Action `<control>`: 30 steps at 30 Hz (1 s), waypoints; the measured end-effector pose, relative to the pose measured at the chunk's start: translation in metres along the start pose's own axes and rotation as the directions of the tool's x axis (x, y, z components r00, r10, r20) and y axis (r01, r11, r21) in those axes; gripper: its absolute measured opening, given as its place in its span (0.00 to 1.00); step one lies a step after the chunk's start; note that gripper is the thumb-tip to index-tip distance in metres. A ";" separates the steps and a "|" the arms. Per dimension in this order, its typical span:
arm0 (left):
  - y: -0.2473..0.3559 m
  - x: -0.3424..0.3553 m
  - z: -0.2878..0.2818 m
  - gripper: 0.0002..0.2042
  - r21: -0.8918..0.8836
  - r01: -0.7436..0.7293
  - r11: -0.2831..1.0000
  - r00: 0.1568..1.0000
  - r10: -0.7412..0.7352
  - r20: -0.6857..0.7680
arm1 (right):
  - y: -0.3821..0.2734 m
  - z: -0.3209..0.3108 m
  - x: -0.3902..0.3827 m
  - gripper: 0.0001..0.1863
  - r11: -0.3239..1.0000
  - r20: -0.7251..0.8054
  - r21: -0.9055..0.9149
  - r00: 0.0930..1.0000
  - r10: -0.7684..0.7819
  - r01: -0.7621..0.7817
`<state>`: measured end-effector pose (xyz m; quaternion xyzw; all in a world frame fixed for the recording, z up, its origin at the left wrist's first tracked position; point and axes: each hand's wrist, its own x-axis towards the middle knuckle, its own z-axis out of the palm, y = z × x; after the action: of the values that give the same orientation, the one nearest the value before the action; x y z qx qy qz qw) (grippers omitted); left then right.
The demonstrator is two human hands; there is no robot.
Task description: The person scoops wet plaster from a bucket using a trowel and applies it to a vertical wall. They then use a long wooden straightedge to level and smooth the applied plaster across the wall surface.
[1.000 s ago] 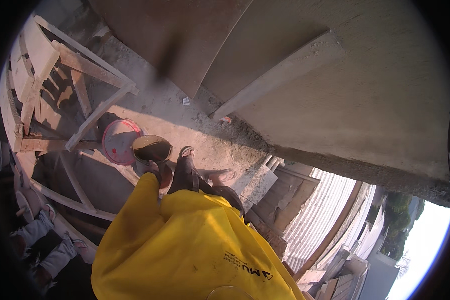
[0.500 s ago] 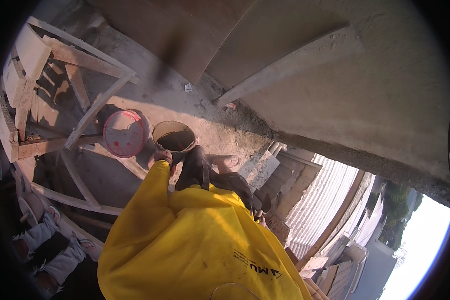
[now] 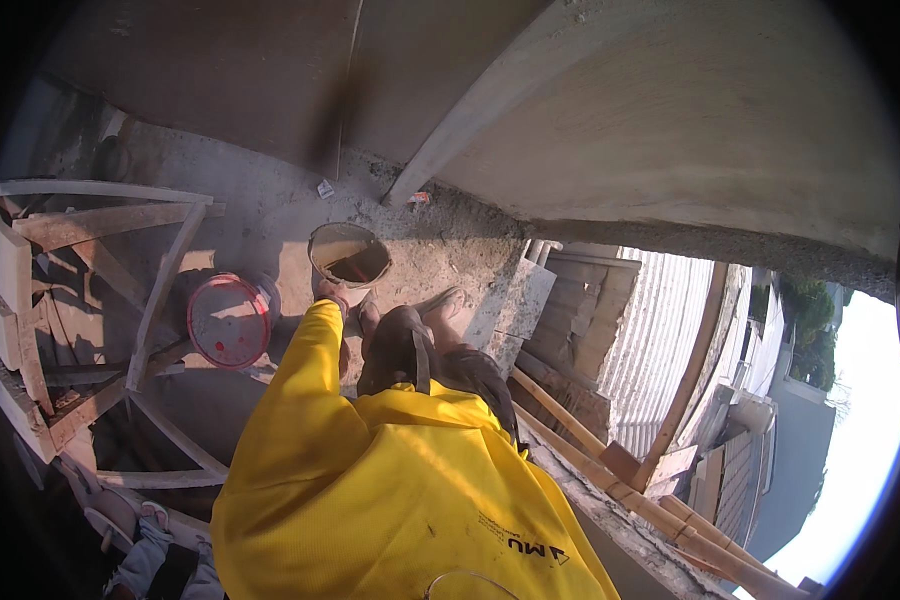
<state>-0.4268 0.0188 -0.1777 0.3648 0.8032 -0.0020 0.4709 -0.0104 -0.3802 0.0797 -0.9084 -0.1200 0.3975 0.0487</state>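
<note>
My left arm, in a yellow sleeve, reaches forward and down to a dirty bucket (image 3: 322,252). Closed at the near left side of that bucket, my left hand (image 3: 331,291) appears to grip its rim; the fingers are partly hidden. Inside the bucket, toward the bottom, lies some dark material. A second bucket, pale with a red rim (image 3: 229,320), stands to the left of my hand. My right hand is out of sight, behind the yellow shirt (image 3: 420,500) or beyond the picture.
Wooden trestle framing (image 3: 160,300) stands at the left. A plastered wall (image 3: 690,130) rises ahead and to the right, with a sloping board (image 3: 470,110) by it. Corrugated sheeting (image 3: 655,340) and wooden poles (image 3: 660,515) lie right. Another person's legs (image 3: 150,560) show lower left.
My view has swung round, and the trestle and red-rimmed bucket sit lower. The gripped bucket now shows more of its near outer side. A dark tool shape by my right hip has gone from view.
</note>
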 end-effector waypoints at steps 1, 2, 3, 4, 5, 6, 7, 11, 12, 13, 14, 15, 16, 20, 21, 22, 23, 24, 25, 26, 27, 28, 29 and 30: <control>0.007 0.004 -0.010 0.21 0.064 -0.019 0.998 1.000 0.018 0.025 | 0.001 0.003 -0.002 0.31 1.000 0.002 0.008 1.000 0.011 -0.011; 0.013 0.007 -0.020 0.21 0.127 -0.028 0.992 0.999 0.023 0.043 | 0.003 0.006 -0.004 0.31 1.000 0.006 0.019 1.000 0.021 -0.021; 0.017 0.007 -0.026 0.22 0.119 -0.029 0.993 0.999 0.032 -0.027 | 0.005 0.010 -0.005 0.31 0.999 0.004 0.026 1.000 0.030 -0.030; 0.020 0.007 -0.032 0.22 0.109 -0.027 0.994 0.996 0.035 -0.079 | 0.007 0.013 -0.007 0.31 0.999 0.006 0.035 0.999 0.038 -0.039; 0.022 0.011 -0.040 0.26 0.113 0.041 0.993 0.999 -0.042 0.005 | 0.009 0.018 -0.010 0.31 0.998 0.009 0.044 0.999 0.048 -0.048; 0.021 0.011 -0.043 0.26 0.223 0.060 0.973 0.997 -0.068 0.029 | 0.011 0.022 -0.012 0.31 0.997 0.012 0.052 0.998 0.057 -0.058; 0.018 0.012 -0.047 0.27 0.330 0.087 0.940 0.991 -0.115 0.066 | 0.012 0.026 -0.015 0.31 0.996 0.016 0.060 0.998 0.060 -0.061; -0.013 0.017 -0.046 0.26 0.405 0.046 0.913 0.988 -0.101 0.117 | 0.013 0.045 -0.021 0.32 0.991 0.027 0.102 0.996 0.079 -0.082; -0.023 0.017 -0.042 0.24 0.405 0.016 0.914 0.987 -0.079 0.138 | 0.012 0.050 -0.020 0.32 0.990 0.029 0.113 0.996 0.084 -0.086; -0.032 0.018 -0.039 0.22 0.290 -0.054 0.955 0.983 0.000 0.184 | 0.010 0.054 -0.019 0.32 0.989 0.032 0.121 0.996 0.085 -0.088; -0.039 0.017 -0.035 0.20 0.185 -0.093 0.978 0.973 0.050 0.225 | 0.009 0.059 -0.017 0.33 0.987 0.027 0.133 0.996 0.083 -0.086; -0.043 0.014 -0.026 0.18 0.103 -0.134 0.986 0.968 0.108 0.227 | 0.007 0.062 -0.013 0.33 0.987 0.025 0.142 0.997 0.077 -0.079; -0.045 0.012 -0.020 0.16 0.026 -0.154 0.988 0.965 0.145 0.220 | 0.006 0.066 -0.008 0.33 0.986 0.024 0.149 0.997 0.073 -0.075; -0.034 -0.004 -0.002 0.16 0.134 -0.280 0.951 0.946 0.250 0.206 | 0.000 0.083 0.014 0.34 0.981 0.028 0.185 0.998 0.053 -0.057; -0.027 -0.010 -0.002 0.15 0.032 -0.388 0.921 0.896 0.369 0.246 | -0.001 0.087 0.020 0.35 0.980 0.029 0.193 0.998 0.047 -0.051; -0.018 -0.014 -0.005 0.16 0.040 -0.405 0.913 0.879 0.377 0.291 | -0.002 0.092 0.027 0.35 0.979 0.029 0.199 0.999 0.040 -0.045; -0.007 -0.021 -0.006 0.17 -0.084 -0.369 0.926 0.871 0.376 0.316 | -0.003 0.097 0.034 0.35 0.978 0.029 0.207 0.999 0.034 -0.039; 0.005 -0.028 -0.007 0.18 -0.142 -0.276 0.951 0.886 0.309 0.346 | -0.003 0.103 0.042 0.35 0.976 0.030 0.215 0.999 0.027 -0.032; 0.022 -0.032 -0.013 0.19 -0.187 -0.181 0.965 0.889 0.242 0.389 | -0.003 0.108 0.050 0.36 0.974 0.026 0.225 0.999 0.018 -0.023; 0.042 -0.035 -0.023 0.22 -0.191 -0.231 0.954 0.853 0.293 0.432 | -0.001 0.114 0.059 0.36 0.973 0.027 0.231 1.000 0.008 -0.014; 0.065 -0.039 -0.032 0.22 -0.238 -0.290 0.927 0.835 0.366 0.410 | 0.000 0.120 0.068 0.37 0.972 0.024 0.235 1.000 -0.009 0.003; 0.091 -0.042 -0.042 0.21 -0.227 -0.346 0.911 0.826 0.410 0.387 | 0.001 0.127 0.077 0.37 0.970 0.025 0.243 0.999 -0.026 0.019; 0.118 -0.047 -0.053 0.21 -0.307 -0.436 0.846 0.788 0.524 0.325 | 0.004 0.134 0.086 0.37 0.967 0.024 0.252 0.999 -0.043 0.035; 0.146 -0.053 -0.063 0.20 -0.347 -0.515 0.784 0.752 0.608 0.256 | 0.007 0.142 0.092 0.38 0.966 0.026 0.258 0.999 -0.019 0.011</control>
<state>-0.3735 0.1165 -0.0524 0.5208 0.5496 0.1779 0.6285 -0.0527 -0.3641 -0.0834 -0.8878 -0.0749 0.4221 0.1675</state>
